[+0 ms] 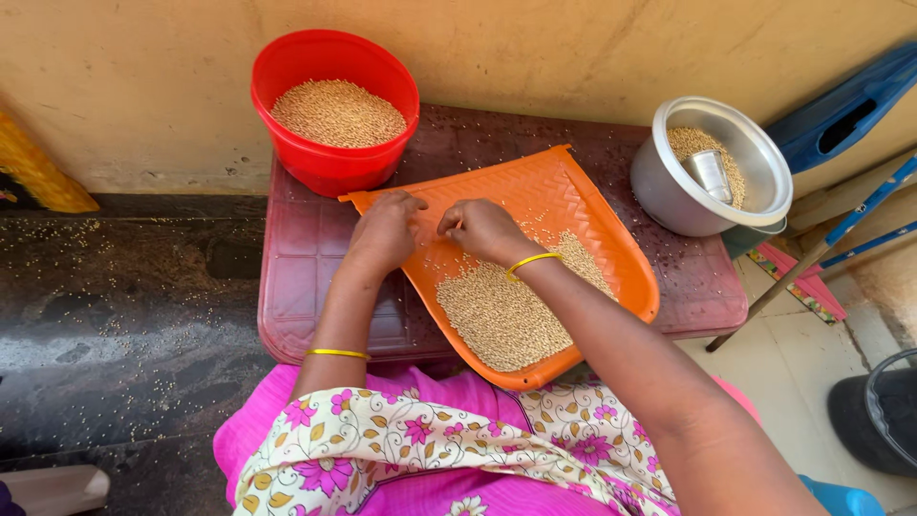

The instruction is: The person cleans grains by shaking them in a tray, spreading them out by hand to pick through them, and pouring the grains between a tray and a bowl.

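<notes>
Scattered grain dots the dark floor (124,315) at far left, beside a low red table (306,277) set against a wall. On the table's back left corner stands a red bowl (334,110), well filled with grain. In front of it an orange tray (573,210) lies tilted across the table, its near lip past the table edge and over the person's lap, with a heap of grain (501,315) gathered in the lower half. The left hand (384,229) rests palm down on the tray's bare upper part, fingers bent, holding nothing that can be seen. Just beside it the right hand (482,227) is curled almost closed, fingertips pinched together at the tray; whether a grain sits between them cannot be told. At right a steel pot (712,167) holds more grain and a small steel cup (710,172).

The risks appear plain: the heap lies near the overhanging lip, so a press or nudge from either forearm could tip the tray and spill grain onto the lap or floor. Loose grain already lies on the table around the tray.
</notes>
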